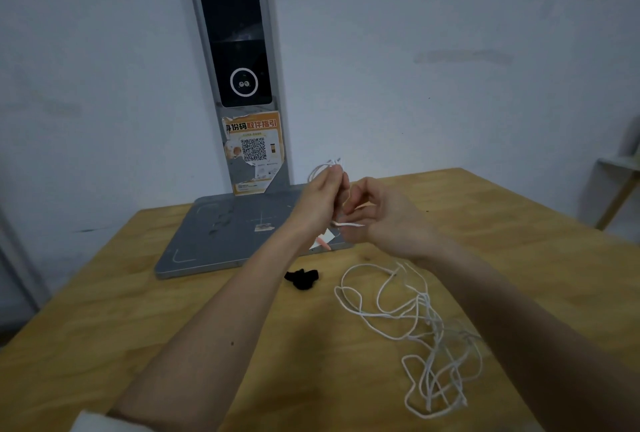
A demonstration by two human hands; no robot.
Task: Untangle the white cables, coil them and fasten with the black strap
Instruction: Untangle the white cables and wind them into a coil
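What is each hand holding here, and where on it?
Left hand grips a small white cable coil by its lower part; right hand pinches the cable's trailing length.

Cable (pixel 327 168) bundle mostly hidden by left hand (pixel 320 201), fingertips blurred

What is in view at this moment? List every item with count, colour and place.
coiled cable: one, white, held up above the table's far side
loose cables: a tangle, count unclear, white, on the table at right
strap: one, black, on the table left of the tangle
table: one, light wood
grey base: one, far side of the table, with a post carrying a dark screen
poster: one, orange, on the post
left hand: grips the coiled cable
right hand: pinches a cable end
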